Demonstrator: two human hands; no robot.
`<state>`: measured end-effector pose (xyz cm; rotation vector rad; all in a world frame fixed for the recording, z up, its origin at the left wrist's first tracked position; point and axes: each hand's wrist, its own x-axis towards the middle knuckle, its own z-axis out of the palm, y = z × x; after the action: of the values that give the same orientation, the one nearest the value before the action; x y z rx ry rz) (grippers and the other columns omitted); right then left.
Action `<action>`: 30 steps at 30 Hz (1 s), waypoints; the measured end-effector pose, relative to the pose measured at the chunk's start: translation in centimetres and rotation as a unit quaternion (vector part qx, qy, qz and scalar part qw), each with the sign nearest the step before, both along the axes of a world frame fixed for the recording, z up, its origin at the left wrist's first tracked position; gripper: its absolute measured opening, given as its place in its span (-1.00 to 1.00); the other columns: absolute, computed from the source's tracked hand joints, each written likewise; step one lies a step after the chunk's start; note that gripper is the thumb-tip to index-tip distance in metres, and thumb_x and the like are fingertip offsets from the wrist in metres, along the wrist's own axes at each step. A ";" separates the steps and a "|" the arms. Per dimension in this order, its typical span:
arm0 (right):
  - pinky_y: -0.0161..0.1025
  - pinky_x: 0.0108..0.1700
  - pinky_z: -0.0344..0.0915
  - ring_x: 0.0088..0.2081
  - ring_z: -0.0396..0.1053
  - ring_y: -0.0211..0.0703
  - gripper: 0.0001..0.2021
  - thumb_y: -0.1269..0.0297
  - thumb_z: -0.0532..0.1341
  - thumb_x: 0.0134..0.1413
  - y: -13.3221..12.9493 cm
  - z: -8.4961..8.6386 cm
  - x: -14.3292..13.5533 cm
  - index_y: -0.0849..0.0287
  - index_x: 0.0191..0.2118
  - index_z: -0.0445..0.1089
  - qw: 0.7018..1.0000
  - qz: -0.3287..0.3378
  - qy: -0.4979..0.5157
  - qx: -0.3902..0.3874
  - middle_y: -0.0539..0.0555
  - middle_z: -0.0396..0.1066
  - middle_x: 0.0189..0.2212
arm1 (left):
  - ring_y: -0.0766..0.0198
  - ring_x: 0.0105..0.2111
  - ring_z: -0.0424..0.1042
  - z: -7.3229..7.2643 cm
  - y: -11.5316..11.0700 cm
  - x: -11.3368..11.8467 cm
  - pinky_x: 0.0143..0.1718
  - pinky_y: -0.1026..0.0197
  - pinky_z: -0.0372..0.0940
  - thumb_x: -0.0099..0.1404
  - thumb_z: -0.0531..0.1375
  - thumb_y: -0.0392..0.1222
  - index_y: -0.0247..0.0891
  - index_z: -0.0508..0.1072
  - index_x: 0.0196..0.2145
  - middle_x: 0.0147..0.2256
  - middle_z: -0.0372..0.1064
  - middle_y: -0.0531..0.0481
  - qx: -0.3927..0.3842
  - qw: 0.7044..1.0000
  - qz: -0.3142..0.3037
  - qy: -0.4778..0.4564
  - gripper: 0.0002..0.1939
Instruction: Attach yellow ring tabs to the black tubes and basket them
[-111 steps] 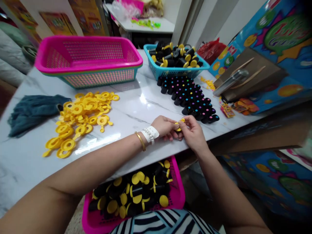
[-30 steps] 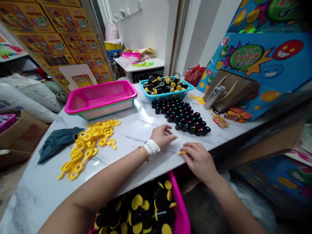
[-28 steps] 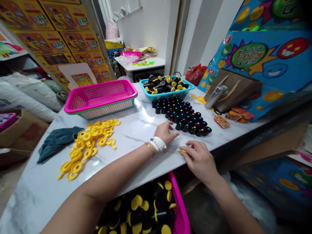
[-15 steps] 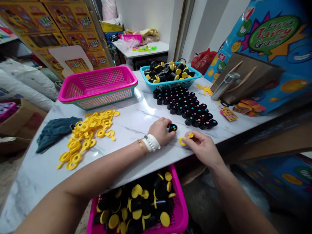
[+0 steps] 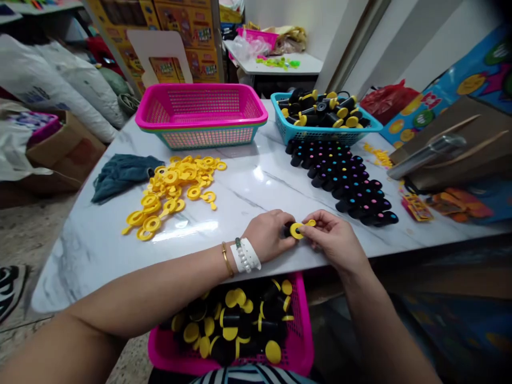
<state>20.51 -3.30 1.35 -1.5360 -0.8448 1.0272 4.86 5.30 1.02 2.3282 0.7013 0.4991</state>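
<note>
My left hand (image 5: 272,234) is closed around a small black cylinder (image 5: 287,231) near the table's front edge, its fingers covering most of it. A yellow plastic ring with a tab (image 5: 296,231) is pinched between thumb and finger of my right hand (image 5: 330,234). The ring lies against the end of the black cylinder; whether it is seated there I cannot tell. Right of my hands stand rows of black cylinders (image 5: 344,178) with coloured dots on their ends. Left of them lies a loose pile of yellow rings (image 5: 180,178).
A pink basket (image 5: 202,125) stacked in others and a blue basket (image 5: 330,134) of black-and-yellow pieces stand behind. Below the table edge is another pink basket (image 5: 306,330) of such pieces. A dark cloth (image 5: 122,176), a metal flask (image 5: 428,154) and a paper bag (image 5: 460,133) flank the work.
My right hand has brought the yellow ring left to the black cylinder in my left hand; they now meet. The camera view has turned left, shifting the scene rightward.
</note>
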 end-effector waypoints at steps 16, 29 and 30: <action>-0.36 -0.53 0.36 -0.59 0.42 -0.26 -0.68 0.08 0.35 -0.01 0.2 -0.1 0.1 0.17 -0.33 0.26 0.996 0.069 0.045 -0.036 -0.05 0.42 -0.58 | 0.45 -0.75 0.24 1.2 0.2 1.0 -0.68 0.39 0.11 0.31 0.09 -0.11 -0.29 0.35 -0.33 -0.63 0.36 0.11 -0.397 0.917 0.045 -0.012 -0.81; -0.33 -0.51 0.24 -0.51 0.27 -0.31 -0.74 0.09 0.26 0.10 -1.2 -1.1 -0.6 0.21 -0.28 0.51 0.997 -0.015 0.017 0.072 0.02 0.35 -0.44 | 0.32 -0.50 0.37 0.5 -1.0 -0.3 -0.41 0.32 0.20 0.22 0.18 -0.11 -0.26 0.52 -0.23 -0.50 0.44 0.05 -0.106 0.994 -0.013 -0.019 -0.77; -0.32 -0.50 0.24 -0.49 0.27 -0.30 -0.74 0.10 0.28 0.08 -1.0 -0.9 -0.2 0.22 -0.30 0.53 0.997 0.003 0.043 0.064 0.03 0.35 -0.43 | 0.32 -0.49 0.36 0.5 -0.9 -0.2 -0.41 0.32 0.19 0.22 0.18 -0.13 -0.25 0.53 -0.24 -0.50 0.44 0.05 -0.103 0.994 -0.021 -0.015 -0.78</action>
<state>20.28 -4.34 0.49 -1.3718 -0.8394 1.0164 4.63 4.42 1.48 2.1334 0.6558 0.4200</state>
